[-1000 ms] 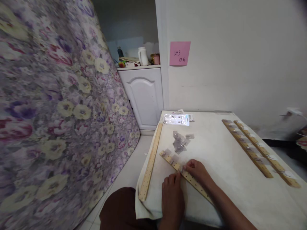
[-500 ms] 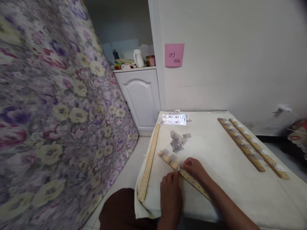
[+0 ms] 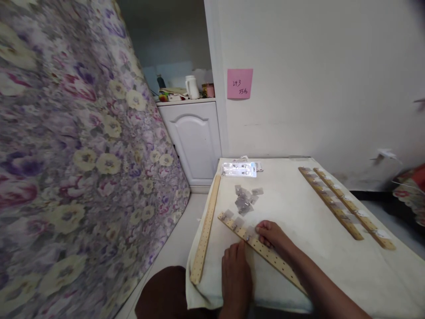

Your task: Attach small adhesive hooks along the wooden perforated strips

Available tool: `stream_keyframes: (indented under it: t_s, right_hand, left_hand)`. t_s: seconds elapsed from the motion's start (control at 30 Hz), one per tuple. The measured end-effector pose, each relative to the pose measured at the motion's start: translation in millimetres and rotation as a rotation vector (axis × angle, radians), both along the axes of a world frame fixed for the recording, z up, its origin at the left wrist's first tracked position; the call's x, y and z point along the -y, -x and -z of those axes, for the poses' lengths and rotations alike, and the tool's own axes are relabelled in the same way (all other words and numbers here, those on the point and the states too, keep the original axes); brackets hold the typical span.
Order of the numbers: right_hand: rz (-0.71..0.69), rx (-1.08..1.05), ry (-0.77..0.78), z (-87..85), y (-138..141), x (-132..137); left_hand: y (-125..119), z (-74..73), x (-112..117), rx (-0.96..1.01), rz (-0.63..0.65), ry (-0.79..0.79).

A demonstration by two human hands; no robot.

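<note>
**Both hands at the slanted strip, third packet row**

My right hand (image 3: pixel 269 235) is over the far edge of the perforated wooden strip (image 3: pixel 279 264), fingers bent together, tips at the third clear packet (image 3: pixel 250 231). Can't tell if I'm pinching it or only touching. My left hand (image 3: pixel 236 272) is on the near side, fingers loosely bent, fingertips at the strip's edge just below that packet; can't tell if they grip anything.

Strip lies slanted on the cloth-covered table (image 3: pixel 282 186), front and centre, its near end running under my right forearm. Three packets along its far-left part, small metal bits at their lower edges, details too small to read. Holes show along the rest.

Around: loose packet pile (image 3: pixel 244 201) just beyond the strip; second perforated strip (image 3: pixel 203 248) along the table's left edge; clear blister pack (image 3: pixel 239 169) at the back left; two packet-lined strips (image 3: pixel 354 231) side by side at right, well apart from my hands. Pink note (image 3: pixel 239 84) on the wall.
</note>
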State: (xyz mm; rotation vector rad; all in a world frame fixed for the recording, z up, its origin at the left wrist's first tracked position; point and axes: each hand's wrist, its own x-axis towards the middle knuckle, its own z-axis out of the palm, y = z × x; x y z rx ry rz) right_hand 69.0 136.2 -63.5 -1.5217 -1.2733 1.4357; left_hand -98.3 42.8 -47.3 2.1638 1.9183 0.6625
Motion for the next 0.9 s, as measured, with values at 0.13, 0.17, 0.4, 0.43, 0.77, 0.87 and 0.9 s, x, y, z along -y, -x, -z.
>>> stream_keyframes:
  t_s: [0.13, 0.17, 0.4, 0.43, 0.77, 0.87, 0.9]
  right_hand:
    - [0.058, -0.024, -0.045, -3.2, -13.5, -22.0]
    - [0.085, -0.029, -0.064, -3.1, -15.8, -29.2]
    - [0.364, -0.074, -0.225, 4.6, -23.3, -79.2]
    - [0.409, -0.084, -0.245, 5.6, -24.9, -85.7]
    - [0.477, -0.233, -0.233, 12.9, -31.6, -133.7]
    - [0.468, -0.281, -0.238, 13.6, -33.3, -130.7]
    - [0.466, -0.298, -0.243, 13.7, -35.2, -127.8]
  left_hand:
    - [0.8, -0.4, -0.7, -0.003, -0.007, 0.02]
    - [1.1, 0.4, -1.1, -0.005, -0.006, 0.019]
    - [4.3, 23.7, -9.0, -0.026, -0.009, -0.033]
    - [4.9, 28.4, -10.9, -0.032, -0.011, -0.032]
    - [8.7, 49.4, -20.2, 0.002, -0.029, 0.05]
    - [10.0, 48.8, -19.2, -0.017, -0.021, 0.034]
    - [10.5, 47.6, -18.8, -0.024, -0.009, 0.031]
